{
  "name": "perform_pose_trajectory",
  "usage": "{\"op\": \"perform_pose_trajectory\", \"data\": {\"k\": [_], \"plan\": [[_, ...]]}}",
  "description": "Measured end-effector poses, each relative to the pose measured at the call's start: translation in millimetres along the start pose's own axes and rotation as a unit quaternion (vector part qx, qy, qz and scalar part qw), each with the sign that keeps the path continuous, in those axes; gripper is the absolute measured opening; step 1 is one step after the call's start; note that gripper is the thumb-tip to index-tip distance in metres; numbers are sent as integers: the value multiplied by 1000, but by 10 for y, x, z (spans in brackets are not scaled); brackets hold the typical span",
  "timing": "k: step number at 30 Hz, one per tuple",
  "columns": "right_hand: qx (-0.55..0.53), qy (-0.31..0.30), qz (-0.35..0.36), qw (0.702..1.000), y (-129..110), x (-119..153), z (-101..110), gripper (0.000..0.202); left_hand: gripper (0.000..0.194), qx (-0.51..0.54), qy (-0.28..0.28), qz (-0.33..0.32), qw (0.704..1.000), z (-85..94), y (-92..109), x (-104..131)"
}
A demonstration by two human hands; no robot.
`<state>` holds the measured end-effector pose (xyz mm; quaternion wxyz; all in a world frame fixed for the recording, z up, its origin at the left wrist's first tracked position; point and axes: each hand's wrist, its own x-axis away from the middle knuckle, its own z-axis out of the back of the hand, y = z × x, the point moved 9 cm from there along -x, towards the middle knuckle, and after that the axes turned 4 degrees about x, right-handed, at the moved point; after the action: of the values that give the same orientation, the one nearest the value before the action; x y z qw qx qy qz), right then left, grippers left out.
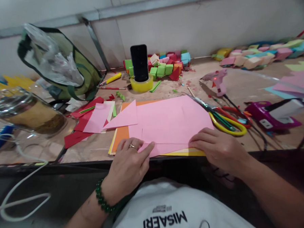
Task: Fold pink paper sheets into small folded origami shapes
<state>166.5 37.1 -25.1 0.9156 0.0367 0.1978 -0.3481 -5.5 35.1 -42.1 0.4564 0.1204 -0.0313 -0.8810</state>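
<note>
At lower center, slightly spread fingers of the left hand point(130, 162) and loosely bunched right hand point(217, 149) press pink paper point(167, 121).

Upside-down black "MISAERI" lettering on white shirt point(169, 201), green beaded bracelet point(101, 198), silvery ring point(132, 146).

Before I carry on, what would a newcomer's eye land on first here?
Most likely the large pink paper mid-table, with the left hand and right hand at its near edge. Next, the dark phone standing upright in the yellow tape roll beyond it, and the yellow-handled scissors to the paper's right.
</note>
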Motion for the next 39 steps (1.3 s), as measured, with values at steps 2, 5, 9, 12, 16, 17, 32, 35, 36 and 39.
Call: {"op": "perform_pose_trajectory", "data": {"k": [2, 5, 9, 12, 16, 17, 32, 35, 36, 39], "plan": [[15, 6, -9, 1000, -39, -47, 33, 35, 37, 0, -3, 0, 1000, 1, 12, -4], [14, 39, -50, 998, -27, -107, 88, 33, 38, -2, -6, 7, 1000, 5, 9, -3], [-50, 45, -198, 978, 324, -88, 22, 30, 36, -8, -5, 16, 1000, 29, 33, -20], [-110, -15, -254, 961, 544, -73, -165, 33, 34, 5, 1, -5, 1000, 50, 133, -95], [-135, -66, -312, 938, 694, -60, -295, 33, 42, 16, -38, -29, 999, -51, 264, -239], [-139, -73, -324, 933, 706, -60, -306, 31, 43, 14, -44, -29, 999, -77, 280, -268], [-143, -52, -353, 923, 654, -50, -332, 23, 61, 54, -66, -59, 995, -211, 377, -345], [-108, -52, -345, 931, 623, -58, -317, 23, 62, 50, -65, -59, 995, -214, 379, -336], [-100, -53, -344, 932, 613, -58, -317, 22, 62, 49, -65, -59, 995, -216, 381, -333], [-76, -64, -350, 931, 603, -51, -323, 21, 62, 53, -66, -62, 995, -218, 385, -329]]}}
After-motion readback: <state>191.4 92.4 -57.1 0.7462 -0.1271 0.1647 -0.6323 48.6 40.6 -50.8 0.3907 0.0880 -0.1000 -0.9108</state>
